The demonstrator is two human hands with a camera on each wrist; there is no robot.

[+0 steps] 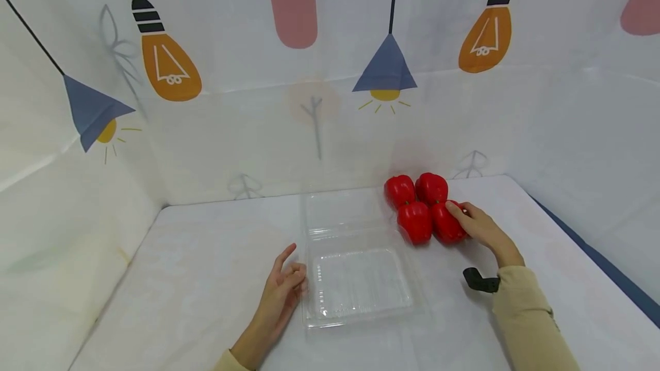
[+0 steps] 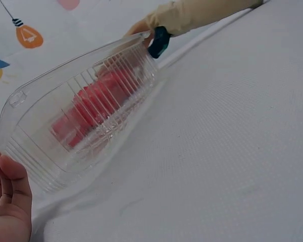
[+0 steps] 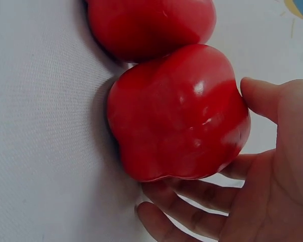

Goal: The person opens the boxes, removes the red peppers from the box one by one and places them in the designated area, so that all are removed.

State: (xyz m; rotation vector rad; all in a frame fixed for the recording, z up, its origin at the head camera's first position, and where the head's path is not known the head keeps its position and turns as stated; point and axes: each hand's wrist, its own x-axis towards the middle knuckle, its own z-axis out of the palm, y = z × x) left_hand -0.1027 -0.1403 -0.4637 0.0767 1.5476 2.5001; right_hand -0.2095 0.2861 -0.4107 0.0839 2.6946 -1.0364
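Observation:
My right hand [image 1: 476, 225] is at the nearest-right red bell pepper [image 1: 446, 228]. In the right wrist view, its thumb lies along one side of that glossy pepper [image 3: 179, 116] and the fingers curve round the other. Three more red bell peppers [image 1: 414, 223] sit against it in a tight cluster. Left of them lies a clear plastic clamshell box [image 1: 361, 282], its lid folded back toward the wall. At the box's left edge is my left hand [image 1: 283, 291], index finger raised and fingertips right at the rim, as the left wrist view also shows.
A white cloth covers the table [image 1: 206, 279]. Behind it hangs a pale curtain [image 1: 232, 130] printed with lamps and bulbs, and similar sheets close off both sides. A dark wrist-camera mount [image 1: 480, 281] sticks out from the right sleeve.

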